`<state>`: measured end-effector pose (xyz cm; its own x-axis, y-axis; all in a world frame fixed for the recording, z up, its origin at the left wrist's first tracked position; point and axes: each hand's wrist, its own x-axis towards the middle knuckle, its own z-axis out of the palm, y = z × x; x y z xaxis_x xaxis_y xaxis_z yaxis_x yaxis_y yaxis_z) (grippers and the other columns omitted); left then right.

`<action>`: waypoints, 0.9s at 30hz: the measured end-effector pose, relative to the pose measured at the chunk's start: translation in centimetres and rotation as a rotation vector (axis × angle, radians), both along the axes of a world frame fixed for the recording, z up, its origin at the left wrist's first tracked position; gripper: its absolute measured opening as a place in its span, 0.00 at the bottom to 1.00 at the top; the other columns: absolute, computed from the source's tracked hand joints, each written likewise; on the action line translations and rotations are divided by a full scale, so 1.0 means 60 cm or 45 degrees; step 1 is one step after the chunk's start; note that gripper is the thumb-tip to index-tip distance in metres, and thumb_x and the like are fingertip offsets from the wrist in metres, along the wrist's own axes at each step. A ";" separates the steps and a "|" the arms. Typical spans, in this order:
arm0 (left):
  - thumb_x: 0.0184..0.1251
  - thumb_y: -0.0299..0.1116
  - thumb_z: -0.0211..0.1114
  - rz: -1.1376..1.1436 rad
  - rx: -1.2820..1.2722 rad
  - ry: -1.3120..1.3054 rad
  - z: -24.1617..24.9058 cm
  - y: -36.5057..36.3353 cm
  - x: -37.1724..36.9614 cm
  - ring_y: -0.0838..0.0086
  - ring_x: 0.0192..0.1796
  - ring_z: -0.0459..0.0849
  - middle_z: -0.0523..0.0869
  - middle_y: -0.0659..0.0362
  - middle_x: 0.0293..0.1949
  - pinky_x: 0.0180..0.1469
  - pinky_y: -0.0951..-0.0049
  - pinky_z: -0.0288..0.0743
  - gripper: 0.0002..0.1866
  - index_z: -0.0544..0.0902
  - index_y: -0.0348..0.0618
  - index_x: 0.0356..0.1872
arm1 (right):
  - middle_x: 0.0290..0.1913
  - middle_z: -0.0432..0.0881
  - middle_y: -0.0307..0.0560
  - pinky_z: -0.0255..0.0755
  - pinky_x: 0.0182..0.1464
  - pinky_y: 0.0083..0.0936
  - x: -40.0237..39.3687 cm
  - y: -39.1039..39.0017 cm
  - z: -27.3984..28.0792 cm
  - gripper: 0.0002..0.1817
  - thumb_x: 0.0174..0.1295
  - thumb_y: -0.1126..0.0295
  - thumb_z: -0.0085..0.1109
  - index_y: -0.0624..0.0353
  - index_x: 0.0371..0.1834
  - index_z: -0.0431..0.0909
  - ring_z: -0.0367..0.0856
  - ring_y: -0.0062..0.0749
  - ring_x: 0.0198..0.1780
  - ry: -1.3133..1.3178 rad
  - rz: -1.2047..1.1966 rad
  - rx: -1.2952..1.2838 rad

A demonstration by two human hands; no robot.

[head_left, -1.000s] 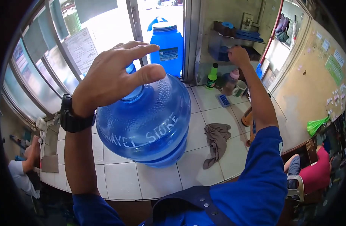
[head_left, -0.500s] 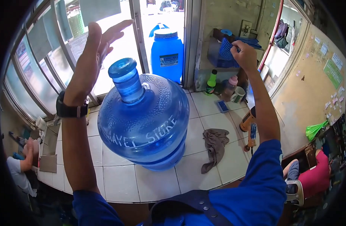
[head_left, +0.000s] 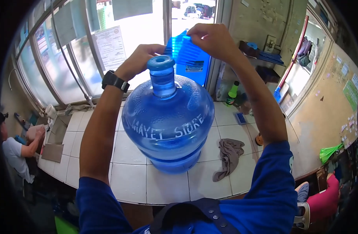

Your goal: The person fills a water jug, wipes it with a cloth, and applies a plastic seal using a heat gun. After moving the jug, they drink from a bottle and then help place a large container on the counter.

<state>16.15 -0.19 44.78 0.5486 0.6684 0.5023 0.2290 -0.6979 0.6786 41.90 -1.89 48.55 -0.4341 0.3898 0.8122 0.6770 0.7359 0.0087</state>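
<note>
Water jug (head_left: pixel 169 124) upright, open neck up — left hand (head_left: pixel 142 58) and right hand (head_left: pixel 208 39) pinch blue plastic sleeve (head_left: pixel 182 48) just above it.

Blue water jug (head_left: pixel 169 124) upright on counter; blue sleeve (head_left: pixel 182 48) above neck

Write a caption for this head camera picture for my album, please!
Both hands, left hand and right hand, hold a blue plastic sheet above the water jug.
</note>
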 end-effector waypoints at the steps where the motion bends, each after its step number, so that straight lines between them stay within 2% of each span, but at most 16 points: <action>1: 0.64 0.39 0.68 0.048 -0.036 -0.003 0.000 -0.004 -0.004 0.74 0.43 0.83 0.86 0.56 0.44 0.44 0.72 0.78 0.18 0.83 0.44 0.53 | 0.34 0.87 0.46 0.80 0.43 0.25 -0.018 0.004 0.003 0.10 0.60 0.66 0.60 0.56 0.40 0.85 0.86 0.28 0.37 0.013 0.028 0.031; 3: 0.64 0.38 0.68 0.138 -0.108 -0.007 -0.001 -0.010 -0.011 0.77 0.40 0.82 0.87 0.58 0.38 0.42 0.74 0.76 0.14 0.86 0.42 0.47 | 0.34 0.87 0.46 0.80 0.43 0.25 -0.048 0.005 0.003 0.10 0.60 0.65 0.60 0.56 0.40 0.85 0.86 0.28 0.37 0.027 0.063 0.067; 4: 0.64 0.38 0.68 0.145 -0.106 -0.009 -0.004 -0.012 -0.017 0.77 0.40 0.82 0.87 0.58 0.38 0.42 0.74 0.76 0.14 0.86 0.42 0.47 | 0.34 0.87 0.46 0.80 0.43 0.25 -0.061 0.001 -0.005 0.11 0.61 0.63 0.61 0.56 0.39 0.85 0.86 0.28 0.37 0.137 0.062 0.051; 6: 0.64 0.38 0.68 0.236 -0.066 -0.180 -0.012 -0.016 -0.027 0.79 0.37 0.80 0.87 0.61 0.34 0.40 0.76 0.74 0.12 0.87 0.42 0.43 | 0.34 0.87 0.45 0.80 0.42 0.27 -0.076 -0.006 -0.021 0.13 0.62 0.59 0.62 0.57 0.38 0.85 0.85 0.30 0.38 0.357 0.055 0.016; 7: 0.64 0.38 0.68 0.282 -0.047 -0.263 -0.016 -0.019 -0.031 0.80 0.35 0.79 0.87 0.62 0.32 0.40 0.77 0.73 0.11 0.87 0.42 0.41 | 0.34 0.87 0.45 0.80 0.42 0.27 -0.078 -0.004 -0.026 0.13 0.62 0.59 0.62 0.57 0.38 0.85 0.85 0.30 0.38 0.357 0.059 0.014; 10: 0.64 0.38 0.69 0.264 -0.133 -0.412 -0.027 -0.026 -0.033 0.81 0.33 0.78 0.87 0.62 0.32 0.40 0.78 0.72 0.11 0.87 0.41 0.41 | 0.35 0.85 0.44 0.78 0.41 0.29 -0.079 -0.001 -0.044 0.19 0.64 0.51 0.60 0.58 0.37 0.84 0.83 0.30 0.38 0.227 0.109 -0.807; 11: 0.64 0.38 0.69 0.251 -0.175 -0.488 -0.027 -0.028 -0.032 0.81 0.32 0.77 0.86 0.62 0.31 0.39 0.79 0.72 0.12 0.87 0.41 0.41 | 0.35 0.85 0.44 0.78 0.41 0.29 -0.083 -0.002 -0.047 0.19 0.64 0.51 0.60 0.58 0.37 0.84 0.83 0.30 0.38 0.229 0.110 -0.807; 14: 0.64 0.38 0.69 0.198 -0.254 -0.573 -0.026 -0.030 -0.032 0.81 0.32 0.77 0.86 0.62 0.31 0.40 0.78 0.72 0.13 0.86 0.39 0.40 | 0.34 0.83 0.42 0.75 0.41 0.29 -0.103 -0.003 -0.056 0.22 0.66 0.49 0.57 0.60 0.37 0.83 0.81 0.26 0.37 0.662 0.390 -0.993; 16: 0.64 0.39 0.69 0.173 -0.296 -0.613 -0.023 -0.036 -0.032 0.81 0.32 0.78 0.86 0.61 0.30 0.41 0.77 0.72 0.14 0.86 0.37 0.40 | 0.33 0.83 0.42 0.75 0.41 0.28 -0.108 -0.002 -0.056 0.23 0.66 0.48 0.56 0.60 0.36 0.83 0.80 0.25 0.37 0.639 0.380 -0.998; 19: 0.63 0.47 0.69 0.225 -0.293 -0.560 -0.019 -0.043 -0.034 0.80 0.33 0.79 0.86 0.58 0.30 0.42 0.76 0.73 0.21 0.85 0.33 0.38 | 0.33 0.83 0.42 0.74 0.41 0.27 -0.110 -0.004 -0.057 0.23 0.67 0.47 0.55 0.60 0.36 0.83 0.80 0.24 0.36 0.588 0.354 -1.007; 20: 0.63 0.47 0.69 0.225 -0.295 -0.561 -0.020 -0.044 -0.034 0.80 0.33 0.79 0.86 0.58 0.30 0.42 0.76 0.73 0.21 0.85 0.33 0.38 | 0.33 0.83 0.42 0.74 0.42 0.27 -0.112 -0.009 -0.056 0.23 0.67 0.47 0.55 0.60 0.36 0.83 0.80 0.24 0.37 0.565 0.345 -1.003; 23: 0.60 0.56 0.69 0.285 -0.319 -0.577 -0.024 -0.047 -0.032 0.77 0.34 0.80 0.85 0.56 0.29 0.44 0.75 0.73 0.28 0.84 0.33 0.36 | 0.33 0.83 0.42 0.74 0.42 0.27 -0.115 -0.018 -0.058 0.24 0.67 0.47 0.55 0.59 0.36 0.82 0.80 0.24 0.37 0.514 0.332 -1.000; 27: 0.57 0.61 0.68 0.294 -0.333 -0.543 -0.018 -0.066 -0.038 0.74 0.35 0.81 0.85 0.54 0.30 0.44 0.75 0.73 0.33 0.84 0.32 0.37 | 0.33 0.83 0.43 0.74 0.42 0.26 -0.107 -0.017 -0.066 0.24 0.67 0.46 0.55 0.60 0.36 0.82 0.80 0.25 0.36 0.499 0.390 -0.960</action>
